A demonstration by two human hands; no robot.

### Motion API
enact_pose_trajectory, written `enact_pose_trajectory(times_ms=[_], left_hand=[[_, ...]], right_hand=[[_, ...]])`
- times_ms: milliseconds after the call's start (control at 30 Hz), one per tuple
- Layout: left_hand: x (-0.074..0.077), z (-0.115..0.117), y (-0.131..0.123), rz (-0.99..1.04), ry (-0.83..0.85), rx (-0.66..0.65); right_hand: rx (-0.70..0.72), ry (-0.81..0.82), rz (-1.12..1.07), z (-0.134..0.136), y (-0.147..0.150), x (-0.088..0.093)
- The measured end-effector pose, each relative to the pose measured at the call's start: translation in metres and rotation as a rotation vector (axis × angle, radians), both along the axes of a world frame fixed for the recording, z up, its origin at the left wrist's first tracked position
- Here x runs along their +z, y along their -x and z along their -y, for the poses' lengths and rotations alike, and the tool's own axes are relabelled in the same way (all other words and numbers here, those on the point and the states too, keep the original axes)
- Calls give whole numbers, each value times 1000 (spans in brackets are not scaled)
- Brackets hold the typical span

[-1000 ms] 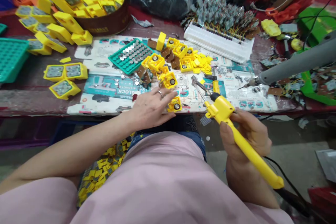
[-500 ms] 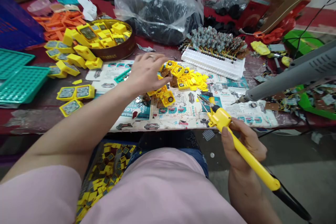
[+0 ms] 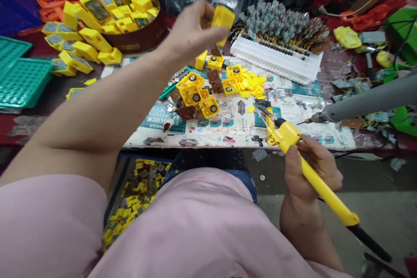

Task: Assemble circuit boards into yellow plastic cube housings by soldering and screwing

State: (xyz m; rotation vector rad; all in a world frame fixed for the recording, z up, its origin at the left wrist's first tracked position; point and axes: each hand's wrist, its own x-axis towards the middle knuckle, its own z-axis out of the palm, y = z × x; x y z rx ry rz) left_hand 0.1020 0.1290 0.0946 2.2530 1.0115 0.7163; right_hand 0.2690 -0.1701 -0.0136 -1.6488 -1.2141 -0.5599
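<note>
My left hand is raised above the table and pinches a small yellow plastic case between thumb and fingers. Below it lie open yellow cases with round silver parts inside, among brown pieces. A heap of flat yellow pieces is to their right. My right hand is wrapped around the handle of a yellow soldering iron, whose tip end points up and left over the printed sheet at the table's front edge.
A grey electric screwdriver reaches in from the right. A white foam rack of wired parts stands behind. At left are a round tin of yellow cases and green trays. More cases fill a container below the table edge.
My left hand has risen from the group of yellow cases, now holding one up. My right hand still grips the soldering iron. The view has tilted down slightly.
</note>
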Motion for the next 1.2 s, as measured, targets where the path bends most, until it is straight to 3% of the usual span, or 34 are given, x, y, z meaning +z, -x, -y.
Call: enact_pose_trajectory(times_ms=[100, 200, 267, 333, 433, 500, 567, 700, 900, 1200], left_hand=[[23, 20, 26, 203, 15, -108], [23, 56, 47, 45, 60, -180], [6, 83, 54, -220, 83, -310], [-20, 107, 55, -518, -7, -390], [-59, 129, 56, -702, -114, -369], [-74, 133, 57, -667, -117, -337], [-79, 132, 60, -584, -92, -309], [-78, 129, 61, -506, -92, -226], [-79, 135, 51, -619, -220, -149], [-78, 138, 47, -664, -240, -138]], right_hand=[[2, -3, -28, 1, 3, 2], [13, -45, -99, 2, 7, 6], [25, -66, -123, 3, 9, 8], [30, -61, -120, 4, 12, 9], [36, -16, -110, 7, 15, 11], [50, 3, -108, 9, 19, 13], [99, -5, -122, 11, 23, 15], [196, 60, -105, 15, 36, 24], [337, 208, 93, 18, 55, 42], [354, 229, 210, 5, 62, 48]])
